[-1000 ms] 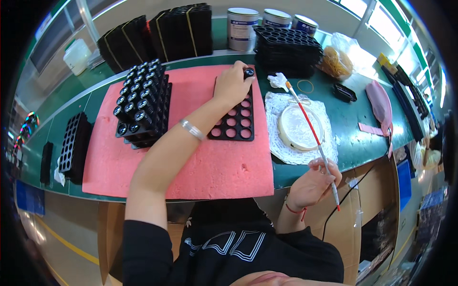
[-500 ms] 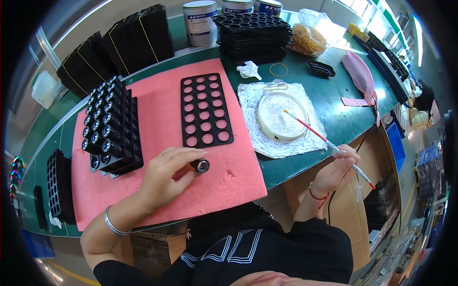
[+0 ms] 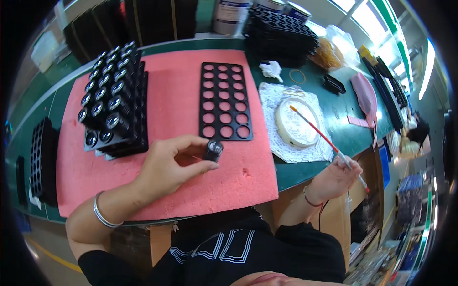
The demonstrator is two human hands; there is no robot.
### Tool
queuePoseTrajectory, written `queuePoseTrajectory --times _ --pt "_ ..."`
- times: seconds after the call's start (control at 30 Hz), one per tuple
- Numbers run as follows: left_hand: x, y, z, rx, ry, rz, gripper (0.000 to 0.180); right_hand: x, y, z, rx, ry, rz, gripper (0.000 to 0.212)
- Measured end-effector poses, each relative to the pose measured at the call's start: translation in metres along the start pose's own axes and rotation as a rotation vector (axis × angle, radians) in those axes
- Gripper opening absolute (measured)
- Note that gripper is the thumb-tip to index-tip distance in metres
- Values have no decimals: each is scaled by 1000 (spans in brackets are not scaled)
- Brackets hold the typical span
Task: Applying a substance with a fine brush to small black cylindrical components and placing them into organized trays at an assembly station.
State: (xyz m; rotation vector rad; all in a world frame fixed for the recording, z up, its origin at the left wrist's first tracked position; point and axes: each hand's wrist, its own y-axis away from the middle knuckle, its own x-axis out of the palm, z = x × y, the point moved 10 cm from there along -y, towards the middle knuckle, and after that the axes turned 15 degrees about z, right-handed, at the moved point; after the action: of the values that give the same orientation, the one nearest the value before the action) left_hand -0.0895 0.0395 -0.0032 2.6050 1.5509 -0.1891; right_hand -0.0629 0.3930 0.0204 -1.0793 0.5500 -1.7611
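Between thumb and fingers, my left hand [image 3: 167, 159] pinches a small black cylinder [image 3: 213, 150] with a shiny round end, just above the pink foam mat [image 3: 171, 100]. Right beyond it lies a flat black tray with round holes [image 3: 225, 102], pink showing through them. My right hand [image 3: 336, 178] is closed on a thin paintbrush [image 3: 322, 137] with a red and grey handle. Its bristles point over a round, shallow clear dish [image 3: 298, 122] on printed paper [image 3: 269, 107]. To the left, black trays [image 3: 140, 109] are stacked, with several similar black cylinders [image 3: 101, 95] standing in the top one.
Bundled black trays [image 3: 138, 21] and metal cans [image 3: 230, 18] stand along the back. Behind the dish are stacked hole trays [image 3: 281, 35], a crumpled tissue [image 3: 272, 70] and a bag of rubber bands [image 3: 329, 52]. A pink cloth item [image 3: 364, 95] lies far right.
The view has shifted. My left hand's grip has turned, tilting the cylinder so more of its side shows. My right hand still holds the brush over the dish's edge.
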Motion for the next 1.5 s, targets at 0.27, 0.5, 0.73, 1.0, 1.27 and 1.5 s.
queuePoseTrajectory --times 0.27,0.5,0.73,1.0,1.27,1.5 --pt "-12 2 6 -55 207 4 24 81 34 -14 177 -433 432 22" --pt "-12 5 4 -19 190 27 24 95 38 -13 192 -330 513 22" --pt "-10 3 3 6 231 38 25 102 37 -10 170 -286 578 22" --pt "-7 0 1 111 333 75 23 93 36 -12 188 -195 521 24" --pt "2 8 -12 123 243 154 27 79 37 -8 110 -50 340 25" --pt "-28 84 -123 516 -730 -292 28 71 36 -3 107 33 257 25"
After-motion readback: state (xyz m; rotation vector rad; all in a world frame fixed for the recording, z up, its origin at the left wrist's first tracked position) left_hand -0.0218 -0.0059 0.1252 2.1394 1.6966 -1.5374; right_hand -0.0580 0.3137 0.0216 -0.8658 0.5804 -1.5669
